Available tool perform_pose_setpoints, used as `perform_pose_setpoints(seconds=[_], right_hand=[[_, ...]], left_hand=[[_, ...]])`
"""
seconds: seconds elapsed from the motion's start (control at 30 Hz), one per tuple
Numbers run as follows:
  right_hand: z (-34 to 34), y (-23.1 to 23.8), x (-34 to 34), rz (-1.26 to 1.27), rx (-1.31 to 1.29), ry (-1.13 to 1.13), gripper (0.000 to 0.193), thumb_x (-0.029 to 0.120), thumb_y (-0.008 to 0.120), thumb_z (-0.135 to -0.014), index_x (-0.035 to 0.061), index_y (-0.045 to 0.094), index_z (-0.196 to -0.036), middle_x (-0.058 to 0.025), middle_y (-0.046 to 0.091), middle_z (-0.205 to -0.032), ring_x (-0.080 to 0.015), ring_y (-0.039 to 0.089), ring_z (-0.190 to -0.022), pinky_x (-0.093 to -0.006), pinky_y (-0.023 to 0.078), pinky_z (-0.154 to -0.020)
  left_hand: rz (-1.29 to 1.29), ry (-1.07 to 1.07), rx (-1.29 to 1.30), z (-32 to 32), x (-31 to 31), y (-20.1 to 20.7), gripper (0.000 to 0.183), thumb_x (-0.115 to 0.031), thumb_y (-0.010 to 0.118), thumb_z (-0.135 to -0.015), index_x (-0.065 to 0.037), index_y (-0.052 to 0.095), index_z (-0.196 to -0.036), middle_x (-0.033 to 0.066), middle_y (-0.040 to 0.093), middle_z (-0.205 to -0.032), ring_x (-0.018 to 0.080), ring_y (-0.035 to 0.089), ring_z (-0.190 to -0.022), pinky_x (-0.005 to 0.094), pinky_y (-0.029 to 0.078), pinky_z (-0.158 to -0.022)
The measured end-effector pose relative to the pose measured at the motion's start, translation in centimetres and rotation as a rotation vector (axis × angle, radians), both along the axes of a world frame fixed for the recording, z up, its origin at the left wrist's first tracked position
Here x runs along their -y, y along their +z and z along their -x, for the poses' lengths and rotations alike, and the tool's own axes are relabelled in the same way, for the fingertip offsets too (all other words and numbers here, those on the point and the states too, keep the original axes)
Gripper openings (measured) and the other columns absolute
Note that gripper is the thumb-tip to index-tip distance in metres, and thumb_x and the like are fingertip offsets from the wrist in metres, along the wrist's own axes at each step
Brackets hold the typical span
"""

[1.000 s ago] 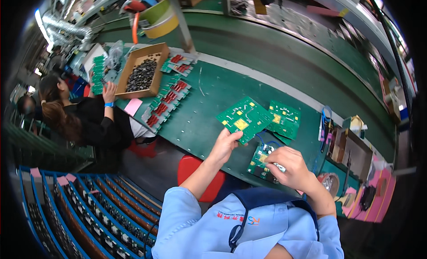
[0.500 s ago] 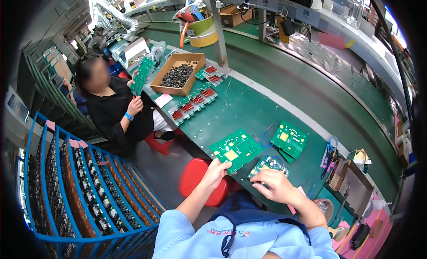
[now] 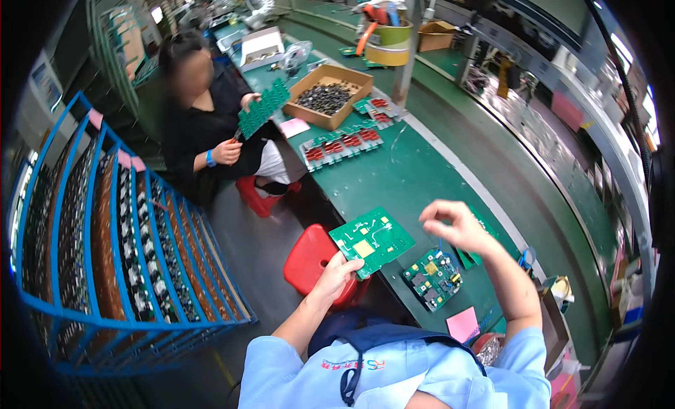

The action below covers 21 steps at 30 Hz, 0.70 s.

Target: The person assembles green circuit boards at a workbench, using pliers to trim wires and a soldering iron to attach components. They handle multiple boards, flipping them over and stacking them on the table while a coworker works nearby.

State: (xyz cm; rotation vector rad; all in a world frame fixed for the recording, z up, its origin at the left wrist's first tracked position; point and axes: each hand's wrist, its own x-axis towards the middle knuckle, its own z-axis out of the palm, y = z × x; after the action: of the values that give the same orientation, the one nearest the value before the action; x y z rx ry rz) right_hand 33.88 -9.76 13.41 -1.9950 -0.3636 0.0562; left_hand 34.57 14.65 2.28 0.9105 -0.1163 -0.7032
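My left hand (image 3: pixel 337 275) grips the near corner of a green circuit board (image 3: pixel 383 247) with pale yellow patches, tilted over the table's front edge. My right hand (image 3: pixel 455 226) is raised over the table to the right of that board. Its fingers curl in toward the thumb, and I cannot make out whether a small thing is between them. Below it lies a circuit board fitted with components (image 3: pixel 432 279). Partly hidden behind my right hand and forearm are more green boards (image 3: pixel 466 258). A thin blue cord shows just under the right hand.
A co-worker (image 3: pixel 211 121) at the left holds a green board panel (image 3: pixel 264 108). On the green table (image 3: pixel 380 187) are a cardboard box (image 3: pixel 358 81) of small black parts and boards with red parts (image 3: pixel 342 146). A red stool (image 3: pixel 309 261), blue rack (image 3: pixel 133 321) and pink paper (image 3: pixel 463 325) are nearby.
My right hand has lifted off the fitted board and moved up and away to the right, uncovering it. The left hand still holds its board. The whole view has shifted.
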Motion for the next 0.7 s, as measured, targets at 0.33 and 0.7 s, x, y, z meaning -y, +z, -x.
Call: perform_pose_setpoints(seconds=[0.33, 0.7], right_hand=[[-16.5, -0.8, -1.7, -0.463, -0.086, -0.268, 0.016, 0.018, 0.054, -0.077, 0.0028, 0.055, -0.082, -0.0006, 0.053, -0.069, -0.007, 0.046, -0.06, -0.0192, 0.036, -0.055], [-33.0, 4.0, -1.9, -0.249, 0.216, -0.661, 0.032, 0.022, 0.055, -0.077, -0.0022, 0.054, -0.097, -0.0077, 0.058, -0.087, -0.0109, 0.052, -0.078, -0.0236, 0.041, -0.069]], left_hand=[[-0.103, 0.142, -0.042, 0.9, -8.0, -0.9, 0.04, -0.002, 0.052, -0.074, 0.001, 0.04, -0.111, 0.0092, 0.051, -0.107, 0.0171, 0.05, -0.096, 0.0295, 0.04, -0.081], [0.039, -0.185, 0.002, -11.7, -5.8, -2.2, 0.041, -0.003, 0.055, -0.073, 0.001, 0.041, -0.112, 0.0089, 0.051, -0.108, 0.017, 0.05, -0.097, 0.0298, 0.039, -0.084]])
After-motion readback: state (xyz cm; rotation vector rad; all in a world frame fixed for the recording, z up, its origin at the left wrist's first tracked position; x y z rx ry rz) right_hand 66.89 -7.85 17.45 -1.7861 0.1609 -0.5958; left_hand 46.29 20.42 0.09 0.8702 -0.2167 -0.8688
